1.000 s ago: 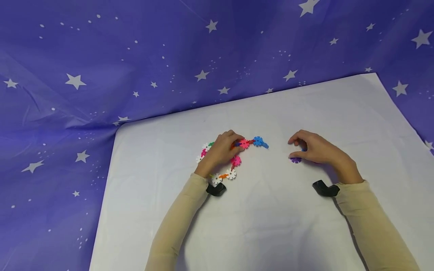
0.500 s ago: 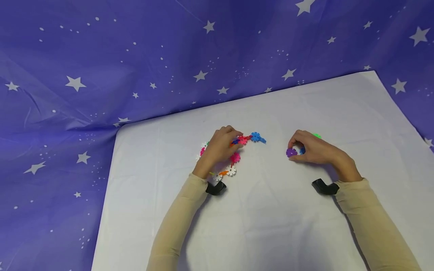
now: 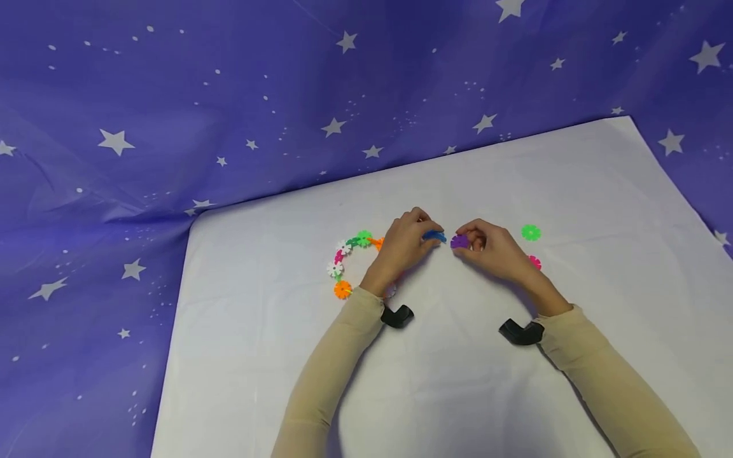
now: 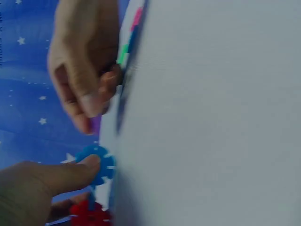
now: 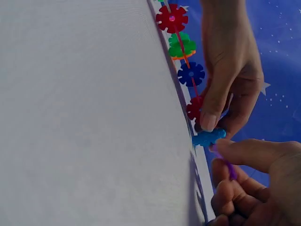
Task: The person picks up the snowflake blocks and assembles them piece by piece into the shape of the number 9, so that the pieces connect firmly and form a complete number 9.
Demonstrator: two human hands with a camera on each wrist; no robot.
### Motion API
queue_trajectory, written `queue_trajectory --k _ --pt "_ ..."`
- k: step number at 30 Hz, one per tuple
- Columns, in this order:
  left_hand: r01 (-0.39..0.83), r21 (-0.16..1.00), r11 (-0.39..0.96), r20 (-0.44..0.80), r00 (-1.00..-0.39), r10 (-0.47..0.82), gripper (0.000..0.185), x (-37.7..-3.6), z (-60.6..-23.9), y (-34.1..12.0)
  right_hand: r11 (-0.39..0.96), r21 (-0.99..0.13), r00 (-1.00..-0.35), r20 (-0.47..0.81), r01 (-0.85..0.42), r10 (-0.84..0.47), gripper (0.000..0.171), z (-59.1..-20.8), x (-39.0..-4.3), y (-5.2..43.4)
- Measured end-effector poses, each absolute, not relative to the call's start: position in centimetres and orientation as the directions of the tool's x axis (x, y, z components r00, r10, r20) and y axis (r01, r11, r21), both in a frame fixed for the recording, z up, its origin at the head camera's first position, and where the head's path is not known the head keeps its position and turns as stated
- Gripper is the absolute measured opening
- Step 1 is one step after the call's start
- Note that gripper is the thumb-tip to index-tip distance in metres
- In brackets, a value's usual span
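Observation:
My left hand (image 3: 403, 247) pinches a blue notched snowflake disc (image 4: 106, 162) at the end of a joined chain. This chain of colourful snowflake discs (image 3: 343, 290) curves on the table behind and left of that hand, partly covered by it. A red disc (image 4: 89, 215) follows the blue one in the left wrist view. Between thumb and fingers, my right hand (image 3: 497, 253) holds a purple snowflake disc (image 3: 459, 242) close to the blue end. A small gap shows between the two in the head view; in the right wrist view they overlap, so contact is unclear there.
Beyond my right hand lie a loose green disc (image 3: 530, 232) and a pink disc (image 3: 534, 262), the latter partly behind the arm. A white cloth covers the table (image 3: 458, 381). The purple starry curtain (image 3: 286, 95) hangs along its far edge.
My right hand has lifted the purple disc and brought it left. My left hand has shifted right along the chain, from near a pink disc to the blue end.

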State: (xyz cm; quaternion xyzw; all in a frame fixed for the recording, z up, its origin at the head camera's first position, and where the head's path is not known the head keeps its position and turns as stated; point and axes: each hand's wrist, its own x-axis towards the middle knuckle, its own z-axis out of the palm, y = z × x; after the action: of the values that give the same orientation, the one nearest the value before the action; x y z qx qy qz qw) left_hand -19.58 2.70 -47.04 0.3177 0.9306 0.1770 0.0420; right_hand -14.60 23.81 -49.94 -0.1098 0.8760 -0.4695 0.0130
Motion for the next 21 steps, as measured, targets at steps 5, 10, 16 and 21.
queue_trajectory --k 5,10,16,21 --pt "0.575 0.404 0.712 0.115 -0.804 0.584 0.021 -19.4 -48.1 2.7 0.424 -0.9 -0.975 0.001 -0.097 -0.222 0.033 -49.9 -14.6 23.6" --pt "0.564 0.465 0.682 0.172 -0.813 0.556 0.018 -19.5 -48.5 2.3 0.369 -0.929 -0.968 -0.067 -0.028 -0.241 0.032 -49.9 -14.7 23.0" --pt "0.572 0.519 0.635 0.206 -0.805 0.557 0.015 -19.8 -48.7 2.2 0.364 -0.931 -0.976 -0.083 0.005 -0.2 0.03 -50.0 -14.7 22.9" --pt "0.568 0.548 0.614 0.222 -0.807 0.548 0.013 -19.9 -48.9 2.3 0.371 -0.929 -0.983 -0.077 0.009 -0.167 0.031 -50.0 -14.6 22.8"
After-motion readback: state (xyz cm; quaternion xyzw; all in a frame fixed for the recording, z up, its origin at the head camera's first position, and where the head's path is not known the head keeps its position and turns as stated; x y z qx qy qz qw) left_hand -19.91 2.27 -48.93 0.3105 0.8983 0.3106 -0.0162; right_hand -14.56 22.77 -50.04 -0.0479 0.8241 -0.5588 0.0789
